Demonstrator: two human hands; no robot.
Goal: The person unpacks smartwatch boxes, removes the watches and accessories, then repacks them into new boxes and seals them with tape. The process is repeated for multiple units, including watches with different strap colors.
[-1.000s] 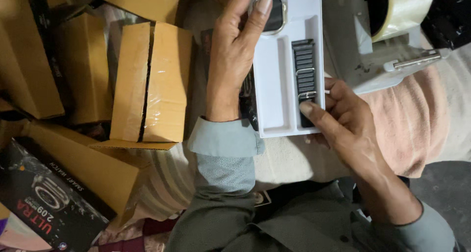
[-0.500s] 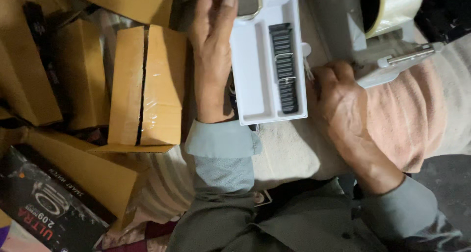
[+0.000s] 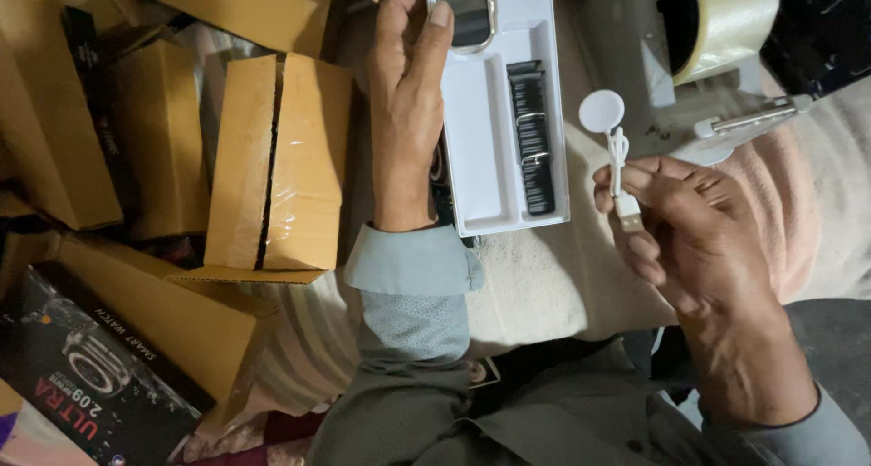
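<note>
Smooth white plastic tray, matt cardboard boxes

White moulded plastic tray at twelve o'clock, bearing a gold-cased, dark-faced square watch and a black ribbed strap. White round-headed charging cable at two o'clock. Tan cardboard boxes at ten o'clock. Black printed carton at seven o'clock. Grey-green shirt sleeves. Yellowish clear tape roll at one o'clock.
</note>
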